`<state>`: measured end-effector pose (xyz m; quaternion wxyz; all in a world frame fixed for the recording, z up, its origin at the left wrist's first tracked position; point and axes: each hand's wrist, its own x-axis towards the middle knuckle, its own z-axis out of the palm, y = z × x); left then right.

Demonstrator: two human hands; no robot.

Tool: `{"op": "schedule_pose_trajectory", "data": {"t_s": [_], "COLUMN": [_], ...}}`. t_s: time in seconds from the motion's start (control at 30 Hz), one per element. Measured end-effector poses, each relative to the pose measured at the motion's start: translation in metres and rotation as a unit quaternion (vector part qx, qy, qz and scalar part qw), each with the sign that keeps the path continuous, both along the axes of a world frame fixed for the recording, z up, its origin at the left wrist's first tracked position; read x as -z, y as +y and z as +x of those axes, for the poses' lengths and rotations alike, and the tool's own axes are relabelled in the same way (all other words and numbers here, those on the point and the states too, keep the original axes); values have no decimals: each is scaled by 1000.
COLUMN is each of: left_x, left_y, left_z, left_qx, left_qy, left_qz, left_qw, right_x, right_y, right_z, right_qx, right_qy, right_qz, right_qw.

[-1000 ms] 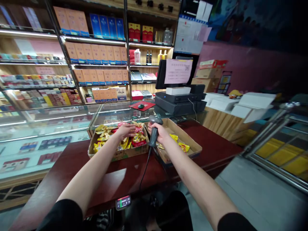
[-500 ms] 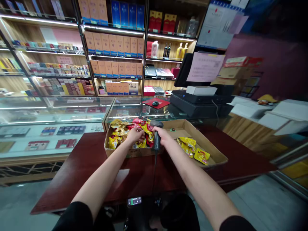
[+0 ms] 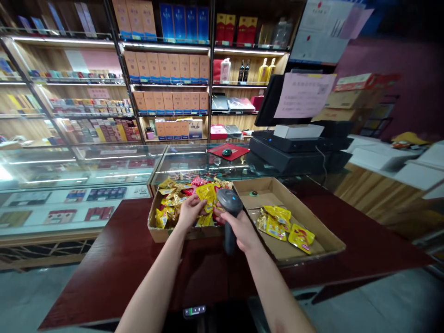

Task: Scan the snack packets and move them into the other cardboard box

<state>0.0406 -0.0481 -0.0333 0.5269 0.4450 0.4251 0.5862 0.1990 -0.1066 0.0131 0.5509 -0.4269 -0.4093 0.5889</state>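
My right hand is wrapped round the grip of a dark grey barcode scanner, which has a small blue light on its head. Between the fingers of my left hand is a yellow snack packet, raised above the other packets just left of the scanner. Beneath both hands stands a cardboard box full of yellow, gold and red snack packets. To its right, a shallower cardboard tray holds several yellow packets and one small dark item.
The dark red table carries both containers. Behind it runs a glass counter with a mouse on a red mat. A monitor and black cash drawer stand at back right. Stocked shelves line the wall.
My left hand has brought a yellow packet up out of the pile. The scanner has turned and come nearer, so its head's top now shows. The view has shifted slightly.
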Motion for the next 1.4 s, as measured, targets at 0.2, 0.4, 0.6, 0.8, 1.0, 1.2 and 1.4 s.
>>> {"op": "schedule_pose_trajectory", "data": {"t_s": [0.2,0.4,0.6,0.8,1.0,1.2,1.4], "left_x": [-5,-5,-7,-4,-9,-39,-44], "left_y": [2,1,-4,-2,2,13,18], "left_z": [-1,-4,-6,-3,-6,-20,-24], "left_qx": [-20,11,29,30,37,95,104], "left_qy": [11,-17,-39,-6,14,-7,-3], "left_qz": [10,22,20,8,-14,-32,-102], "left_qw": [1000,1000,999,999,999,995,989], "right_x": [22,38,39,16,11,8,9], "right_y": [-59,-84,-88,-89,-91,-84,-84], "right_z": [-14,-16,-3,0,-8,-15,-20], "right_qx": [-24,-57,-99,-106,-98,-102,-99], "right_qy": [-71,-147,-189,-195,-148,-132,-154], "right_qz": [16,44,22,16,33,7,5], "right_qw": [997,986,977,975,983,986,983]}}
